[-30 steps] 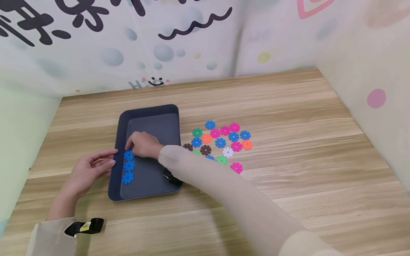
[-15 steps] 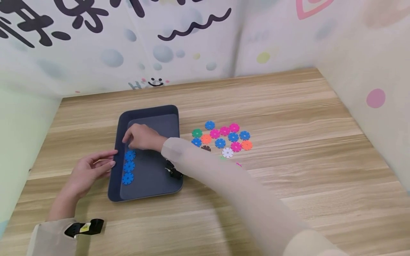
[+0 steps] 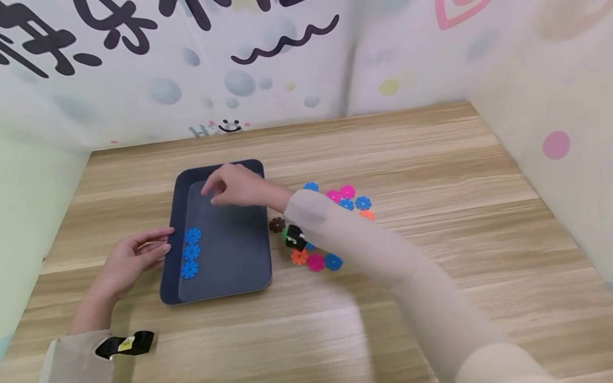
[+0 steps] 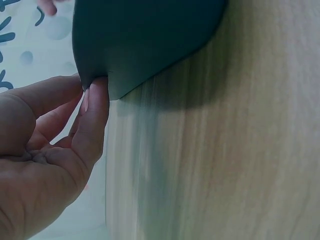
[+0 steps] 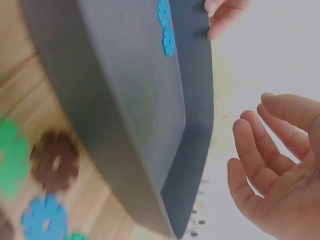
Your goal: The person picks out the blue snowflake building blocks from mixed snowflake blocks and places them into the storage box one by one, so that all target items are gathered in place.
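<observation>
Three blue notched plastic discs lie in a column along the left side of the dark grey tray. My left hand holds the tray's left rim, its thumb and fingertips at the wall; the left wrist view shows this hand close at the tray's edge. Above the upper part of the tray hovers my right hand, its fingers loosely bent and nothing between them. In the right wrist view, the right hand appears apart from the tray, fingers spread.
Right of the tray, several loose notched discs in mixed colours lie on the wooden table, among them a brown disc and a pink disc. My right sleeve covers part of them. A printed curtain wall stands behind.
My right hand has risen from beside the top blue disc and moved up and right over the tray. The three discs stay in their column; my left hand keeps its place.
</observation>
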The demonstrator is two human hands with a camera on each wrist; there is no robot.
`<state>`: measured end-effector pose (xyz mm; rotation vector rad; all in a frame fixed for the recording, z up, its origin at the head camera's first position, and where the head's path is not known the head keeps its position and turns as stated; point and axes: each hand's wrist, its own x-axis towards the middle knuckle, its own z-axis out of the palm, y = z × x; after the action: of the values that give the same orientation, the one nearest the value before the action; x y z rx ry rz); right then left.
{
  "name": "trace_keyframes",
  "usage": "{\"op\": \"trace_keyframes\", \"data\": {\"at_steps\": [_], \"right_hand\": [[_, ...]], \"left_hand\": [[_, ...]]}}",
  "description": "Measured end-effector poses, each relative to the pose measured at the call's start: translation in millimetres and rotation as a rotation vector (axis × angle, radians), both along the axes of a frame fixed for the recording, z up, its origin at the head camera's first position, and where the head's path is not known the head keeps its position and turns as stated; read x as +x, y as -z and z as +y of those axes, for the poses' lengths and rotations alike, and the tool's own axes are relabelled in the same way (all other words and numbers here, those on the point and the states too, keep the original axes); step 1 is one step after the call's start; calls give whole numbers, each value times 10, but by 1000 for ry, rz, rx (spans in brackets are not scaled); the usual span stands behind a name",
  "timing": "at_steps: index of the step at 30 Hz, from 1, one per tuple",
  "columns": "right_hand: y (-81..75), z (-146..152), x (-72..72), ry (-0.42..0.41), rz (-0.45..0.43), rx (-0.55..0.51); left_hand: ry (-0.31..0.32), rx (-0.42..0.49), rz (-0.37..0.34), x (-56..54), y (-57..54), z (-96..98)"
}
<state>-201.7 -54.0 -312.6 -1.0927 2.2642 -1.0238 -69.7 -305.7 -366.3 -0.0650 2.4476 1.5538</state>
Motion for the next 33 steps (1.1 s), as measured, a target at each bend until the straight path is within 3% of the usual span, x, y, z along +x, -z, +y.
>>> {"op": "trace_keyframes", "data": {"at_steps": [11,19,24,33], "right_hand": [[-29,554,21,27,28,48],[-16,882,159,4,33,49],[-9,1094,265,-11,29,53],[179,1526,455,-2,64,83]], "left_hand": [[-6,-19,-9,25,13,-3],[0,-28,-3,4,17,2],[1,23,7,-14,30,-9],[-6,72,-5,-10,28,-22]]}}
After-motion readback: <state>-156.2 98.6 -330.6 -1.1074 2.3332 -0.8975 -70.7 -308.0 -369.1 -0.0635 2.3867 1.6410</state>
